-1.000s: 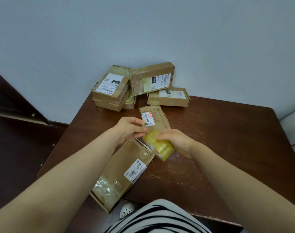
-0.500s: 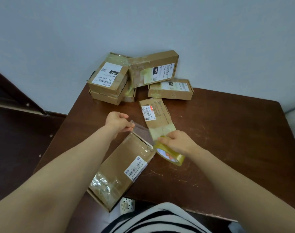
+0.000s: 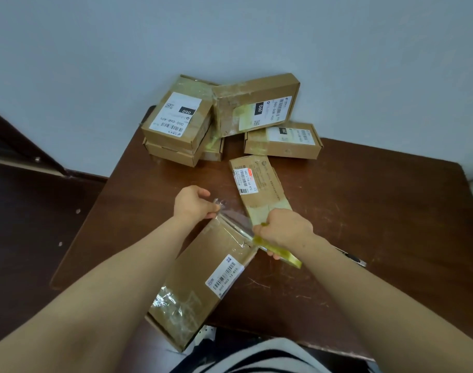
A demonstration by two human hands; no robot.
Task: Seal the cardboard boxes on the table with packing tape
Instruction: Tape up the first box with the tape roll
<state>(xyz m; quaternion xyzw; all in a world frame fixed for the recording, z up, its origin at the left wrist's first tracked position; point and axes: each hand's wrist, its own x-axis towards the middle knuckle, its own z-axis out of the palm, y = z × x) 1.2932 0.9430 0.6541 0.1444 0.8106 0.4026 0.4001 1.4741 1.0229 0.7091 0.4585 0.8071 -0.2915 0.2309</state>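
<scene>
While the left grip (image 3: 195,204) pinches tape (image 3: 235,219), the right grip (image 3: 283,228) clasps one roll (image 3: 281,253) amid seven boxes (image 3: 203,265).

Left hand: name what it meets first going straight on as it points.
The left hand would probably meet the flat red-labelled box first, just beyond the tape end it pinches; depth is unclear.
</scene>
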